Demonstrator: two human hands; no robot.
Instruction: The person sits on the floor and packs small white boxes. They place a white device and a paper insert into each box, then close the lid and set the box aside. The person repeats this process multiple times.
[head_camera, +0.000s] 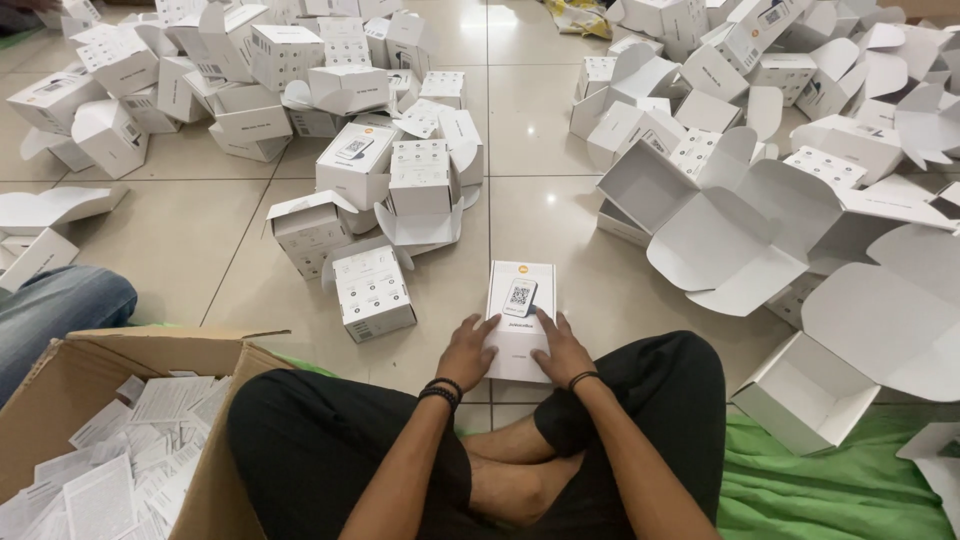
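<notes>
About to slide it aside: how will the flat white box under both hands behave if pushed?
The white box lies flat, so tipping or rolling seems unlikely. Thin cardboard probably dents under pressure. The glossy floor tiles likely let it slide easily.

1. Both hands press on a flat white carton lying on the tiled floor: left hand on its left edge, right hand on its lower right.
2. Just left of that carton sits a closed small white box.
3. Right of the carton, unfolded white boxes sprawl open.
4. Well left of the carton, a cardboard box holds paper leaflets.
</notes>
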